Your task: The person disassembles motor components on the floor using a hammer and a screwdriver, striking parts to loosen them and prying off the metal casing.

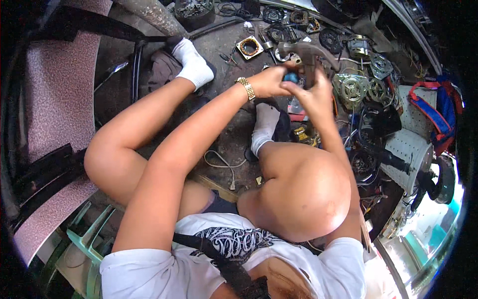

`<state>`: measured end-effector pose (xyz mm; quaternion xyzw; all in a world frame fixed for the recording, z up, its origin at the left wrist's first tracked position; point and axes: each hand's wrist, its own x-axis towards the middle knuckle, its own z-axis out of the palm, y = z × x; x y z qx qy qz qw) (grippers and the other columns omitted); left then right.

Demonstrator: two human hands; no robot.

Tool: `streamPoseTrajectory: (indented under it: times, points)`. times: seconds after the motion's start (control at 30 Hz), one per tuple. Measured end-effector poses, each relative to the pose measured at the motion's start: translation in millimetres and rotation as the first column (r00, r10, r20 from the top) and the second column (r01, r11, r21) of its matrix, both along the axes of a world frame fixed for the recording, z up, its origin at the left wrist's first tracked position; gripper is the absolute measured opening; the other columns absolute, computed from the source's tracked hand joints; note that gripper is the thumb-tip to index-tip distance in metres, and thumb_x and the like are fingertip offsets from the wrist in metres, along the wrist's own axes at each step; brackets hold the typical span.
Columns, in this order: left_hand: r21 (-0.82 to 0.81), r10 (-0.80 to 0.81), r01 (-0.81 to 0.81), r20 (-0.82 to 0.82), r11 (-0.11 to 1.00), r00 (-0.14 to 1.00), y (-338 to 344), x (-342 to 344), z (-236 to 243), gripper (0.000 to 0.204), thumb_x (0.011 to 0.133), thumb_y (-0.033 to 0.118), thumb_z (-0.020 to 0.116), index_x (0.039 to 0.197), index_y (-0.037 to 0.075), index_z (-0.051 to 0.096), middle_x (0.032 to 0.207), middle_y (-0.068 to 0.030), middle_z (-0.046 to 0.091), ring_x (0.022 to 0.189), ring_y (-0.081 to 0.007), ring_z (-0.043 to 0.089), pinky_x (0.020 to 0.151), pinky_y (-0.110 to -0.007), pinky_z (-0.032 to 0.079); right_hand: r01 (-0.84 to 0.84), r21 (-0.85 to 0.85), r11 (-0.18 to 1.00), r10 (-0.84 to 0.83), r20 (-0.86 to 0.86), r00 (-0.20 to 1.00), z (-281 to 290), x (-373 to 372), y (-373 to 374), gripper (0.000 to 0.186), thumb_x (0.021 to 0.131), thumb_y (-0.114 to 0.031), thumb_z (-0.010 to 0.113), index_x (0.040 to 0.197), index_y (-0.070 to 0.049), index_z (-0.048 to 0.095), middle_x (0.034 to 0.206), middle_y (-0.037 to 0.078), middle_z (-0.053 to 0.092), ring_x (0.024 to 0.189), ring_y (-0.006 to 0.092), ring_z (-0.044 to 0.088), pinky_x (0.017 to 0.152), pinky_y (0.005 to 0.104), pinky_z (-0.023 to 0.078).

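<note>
My left hand (271, 81), with a gold-coloured watch (246, 88) on its wrist, reaches in from the left with its fingers closed around a small blue rounded thing (291, 77). What kind of thing it is cannot be made out. My right hand (314, 97) is up against it, thumb pointing toward the blue thing and fingers curled at a dark hammer (309, 55). The hammer's curved head lies beyond both hands, and motion blurs it. Both hands are above the floor, just past my right foot (266, 122). Part of what they grip is hidden by the fingers.
A square motor stator (250, 48) with copper windings lies beyond my left hand. Fan motor housings (351, 88) and several other motor parts crowd the right. Pliers (229, 60) and a pale cord (226, 167) lie on the floor. A perforated white crate (406, 154) stands right.
</note>
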<state>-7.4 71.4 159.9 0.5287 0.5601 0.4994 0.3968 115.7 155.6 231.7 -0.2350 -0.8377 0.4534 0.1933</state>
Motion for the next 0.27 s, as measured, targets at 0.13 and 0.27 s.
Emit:
streamPoseTrajectory:
  times: [0.13, 0.27]
  points:
    - [-0.076, -0.214, 0.208, -0.084, 0.975, 0.973, 5, -15, -4, 0.072, 0.064, 0.009, 0.061, 0.128, -0.003, 0.031, 0.124, -0.0167, 0.043, 0.118, -0.0222, 0.040, 0.100, -0.031, 0.030, 0.154, -0.099, 0.983, -0.153, 0.022, 0.988, -28, 0, 6, 0.044, 0.061, -0.018, 0.079, 0.095, -0.002, 0.056, 0.085, 0.010, 0.064, 0.076, 0.0190, 0.060, 0.071, 0.0322, 0.047]
    - [-0.283, -0.160, 0.064, -0.332, 0.957, 0.930, -6, -46, -62, 0.069, 0.064, 0.013, 0.059, 0.130, 0.012, 0.037, 0.132, -0.0138, 0.039, 0.124, -0.0279, 0.036, 0.105, -0.031, 0.024, 0.105, -0.282, 0.954, -0.147, -0.135, 0.980, -34, -9, 0, 0.041, 0.066, -0.014, 0.078, 0.095, -0.001, 0.052, 0.087, 0.007, 0.059, 0.080, 0.0132, 0.057, 0.074, 0.0279, 0.048]
